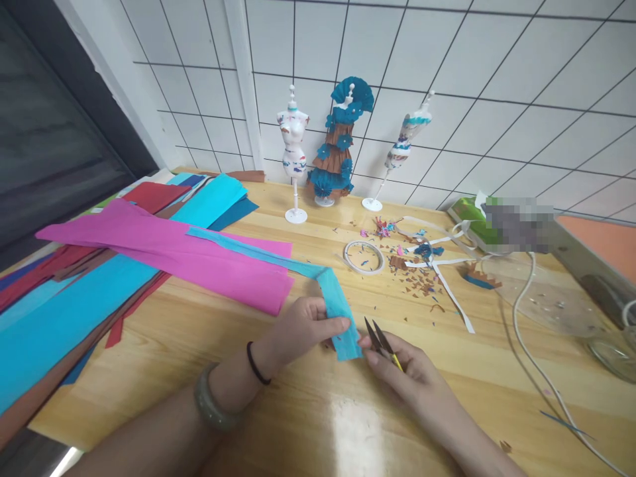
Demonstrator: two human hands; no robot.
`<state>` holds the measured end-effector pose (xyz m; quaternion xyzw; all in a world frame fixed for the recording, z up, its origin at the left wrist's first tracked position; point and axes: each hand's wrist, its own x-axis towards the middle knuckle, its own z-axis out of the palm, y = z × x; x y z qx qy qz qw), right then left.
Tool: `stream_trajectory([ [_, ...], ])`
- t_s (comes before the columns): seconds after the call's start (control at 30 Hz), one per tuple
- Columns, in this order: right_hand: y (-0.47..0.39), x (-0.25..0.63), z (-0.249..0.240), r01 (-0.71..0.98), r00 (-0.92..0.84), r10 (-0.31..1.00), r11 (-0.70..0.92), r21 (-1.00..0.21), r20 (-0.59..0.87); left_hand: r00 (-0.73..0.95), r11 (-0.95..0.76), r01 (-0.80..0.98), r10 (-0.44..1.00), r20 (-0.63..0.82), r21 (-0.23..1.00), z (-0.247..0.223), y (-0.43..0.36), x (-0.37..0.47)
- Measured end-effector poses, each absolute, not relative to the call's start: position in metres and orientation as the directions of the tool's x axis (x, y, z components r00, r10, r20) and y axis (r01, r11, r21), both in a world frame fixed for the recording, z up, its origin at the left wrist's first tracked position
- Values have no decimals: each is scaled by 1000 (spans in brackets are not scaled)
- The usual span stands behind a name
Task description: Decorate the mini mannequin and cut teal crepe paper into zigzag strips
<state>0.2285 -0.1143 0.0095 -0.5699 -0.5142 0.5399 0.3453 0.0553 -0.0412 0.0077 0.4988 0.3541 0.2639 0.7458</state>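
Note:
A long light-blue crepe paper strip (338, 298) is pinched between the thumb and fingers of my left hand (311, 324). Its folded end hangs down past the thumb, and its narrow tail runs back to the left over a pink crepe paper sheet (218, 265). My right hand (405, 371) is closed around small scissors (380, 341) with dark blades and a bit of yellow at the handle. The blades point up and away, slightly apart. The right fingertips are at the lower right edge of the strip; whether they grip it I cannot tell.
Crepe paper sheets (64, 311) in several colours pile up at left. Three mini mannequins stand at the wall; the middle one wears a blue-brown paper dress (335, 149). A white tape ring (364, 257), paper scraps (417, 281), a white cable (527, 351) and a glass jar (616, 354) lie rightward.

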Motion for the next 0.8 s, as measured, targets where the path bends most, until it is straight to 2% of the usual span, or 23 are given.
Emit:
stream_trajectory([
  [0.13, -116, 230, 8, 135, -139, 927, -330, -934, -348, 592, 411, -52, 747, -303, 910, 10, -40, 54],
  [0.27, -117, 230, 11, 124, -188, 905, -363, -923, -381, 653, 421, -51, 700, -289, 905, 10, -41, 54],
  [0.53, -116, 228, 18, 139, -294, 864, -384, -913, -409, 677, 375, -49, 694, -245, 926, 8, -43, 57],
  [0.8, -120, 228, 20, 181, -297, 858, -381, -907, -420, 685, 369, -65, 692, -228, 927, 8, -44, 59],
])
